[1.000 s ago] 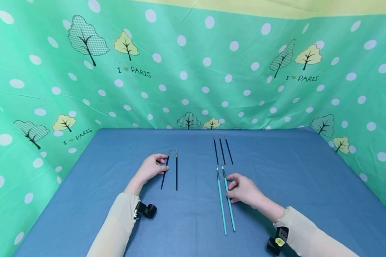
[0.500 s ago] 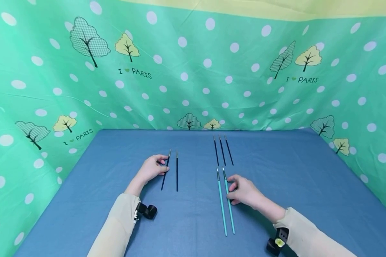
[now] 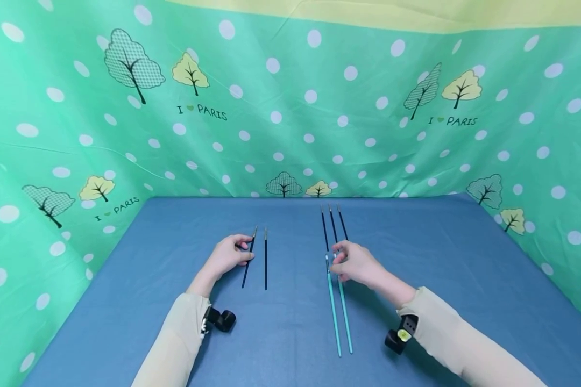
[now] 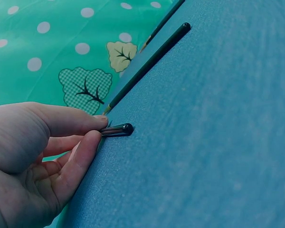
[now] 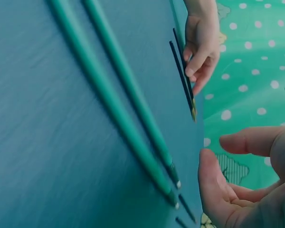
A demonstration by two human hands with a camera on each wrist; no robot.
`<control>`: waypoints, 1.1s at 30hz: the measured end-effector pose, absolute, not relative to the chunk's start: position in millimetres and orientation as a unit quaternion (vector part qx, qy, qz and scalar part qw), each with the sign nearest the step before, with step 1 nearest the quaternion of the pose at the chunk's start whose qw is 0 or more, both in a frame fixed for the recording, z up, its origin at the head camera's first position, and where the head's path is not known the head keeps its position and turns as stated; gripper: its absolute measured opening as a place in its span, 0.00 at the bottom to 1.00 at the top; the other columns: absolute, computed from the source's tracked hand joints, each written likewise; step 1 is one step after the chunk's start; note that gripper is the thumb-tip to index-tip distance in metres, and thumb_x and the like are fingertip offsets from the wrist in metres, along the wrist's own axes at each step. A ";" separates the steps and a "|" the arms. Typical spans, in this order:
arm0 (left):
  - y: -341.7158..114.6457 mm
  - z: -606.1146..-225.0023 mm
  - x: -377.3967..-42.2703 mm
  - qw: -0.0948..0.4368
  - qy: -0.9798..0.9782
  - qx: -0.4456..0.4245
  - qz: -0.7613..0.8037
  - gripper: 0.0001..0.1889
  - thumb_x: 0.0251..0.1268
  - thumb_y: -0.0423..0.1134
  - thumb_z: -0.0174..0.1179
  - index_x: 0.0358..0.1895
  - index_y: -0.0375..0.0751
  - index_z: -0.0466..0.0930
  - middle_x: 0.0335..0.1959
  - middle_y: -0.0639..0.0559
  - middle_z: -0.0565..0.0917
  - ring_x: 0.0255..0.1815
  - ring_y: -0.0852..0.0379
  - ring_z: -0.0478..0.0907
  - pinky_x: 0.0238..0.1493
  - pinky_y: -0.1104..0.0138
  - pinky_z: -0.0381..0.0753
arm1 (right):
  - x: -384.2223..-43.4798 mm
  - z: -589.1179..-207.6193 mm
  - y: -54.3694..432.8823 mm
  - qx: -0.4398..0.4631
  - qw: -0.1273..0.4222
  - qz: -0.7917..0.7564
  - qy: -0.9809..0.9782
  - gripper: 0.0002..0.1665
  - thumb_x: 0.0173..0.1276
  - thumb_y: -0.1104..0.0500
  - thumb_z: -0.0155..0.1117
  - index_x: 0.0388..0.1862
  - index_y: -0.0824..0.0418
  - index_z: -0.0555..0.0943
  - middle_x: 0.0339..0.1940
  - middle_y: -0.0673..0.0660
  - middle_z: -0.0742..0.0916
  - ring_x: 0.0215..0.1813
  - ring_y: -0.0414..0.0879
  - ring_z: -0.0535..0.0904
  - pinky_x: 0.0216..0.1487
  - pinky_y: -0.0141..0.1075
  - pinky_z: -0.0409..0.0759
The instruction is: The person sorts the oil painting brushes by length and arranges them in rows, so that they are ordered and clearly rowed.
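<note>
My left hand (image 3: 225, 255) pinches a slim dark paintbrush (image 3: 245, 273) between thumb and fingers. In the left wrist view the rounded handle end (image 4: 127, 128) of that brush pokes out past the fingertips, low over the blue cloth. A second dark paintbrush (image 3: 266, 263) lies just to its right. Over the upper ends of two teal paintbrushes (image 3: 333, 312) is my right hand (image 3: 360, 266), hiding part of the right one. The right wrist view shows a gap between its thumb (image 5: 242, 141) and index finger (image 5: 211, 178), with nothing held.
Three dark paintbrushes (image 3: 325, 228) lie side by side farther back, beyond the teal pair. A blue cloth (image 3: 290, 333) covers the table. Behind it hangs a green dotted curtain (image 3: 252, 64) printed with trees.
My right hand has left the side of the right teal paintbrush and moved forward and slightly left, toward the dark trio. My left hand keeps its pinch in the same place.
</note>
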State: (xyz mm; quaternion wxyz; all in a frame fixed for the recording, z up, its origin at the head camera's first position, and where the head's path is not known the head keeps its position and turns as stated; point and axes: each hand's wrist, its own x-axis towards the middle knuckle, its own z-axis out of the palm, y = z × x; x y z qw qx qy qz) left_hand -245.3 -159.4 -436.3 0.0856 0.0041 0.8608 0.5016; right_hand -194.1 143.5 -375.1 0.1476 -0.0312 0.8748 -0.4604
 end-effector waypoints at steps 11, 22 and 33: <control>-160.0 -437.1 -243.1 0.083 0.862 0.008 0.500 0.25 0.53 0.31 0.63 0.58 0.37 0.71 0.39 0.45 0.72 0.29 0.57 0.75 0.32 0.68 0.83 | -209.4 -372.0 94.2 -0.044 0.170 -0.477 0.862 0.34 0.56 0.62 0.66 0.61 0.65 0.67 0.34 0.57 0.79 0.30 0.51 0.81 0.34 0.40 0.83; -160.2 -435.3 -244.1 0.077 0.863 0.009 0.499 0.25 0.53 0.30 0.63 0.58 0.37 0.71 0.38 0.45 0.72 0.28 0.57 0.74 0.31 0.68 0.83 | -220.9 -381.5 52.2 -0.044 0.197 -0.499 0.843 0.33 0.54 0.62 0.69 0.59 0.63 0.69 0.45 0.59 0.77 0.38 0.47 0.79 0.41 0.37 0.83; -158.0 -432.7 -244.8 0.086 0.863 -0.003 0.498 0.26 0.53 0.31 0.63 0.58 0.38 0.71 0.38 0.45 0.72 0.29 0.57 0.75 0.31 0.68 0.83 | -228.9 -395.6 17.2 -0.056 0.183 -0.414 0.890 0.39 0.47 0.55 0.75 0.57 0.61 0.69 0.38 0.54 0.79 0.26 0.44 0.79 0.28 0.34 0.79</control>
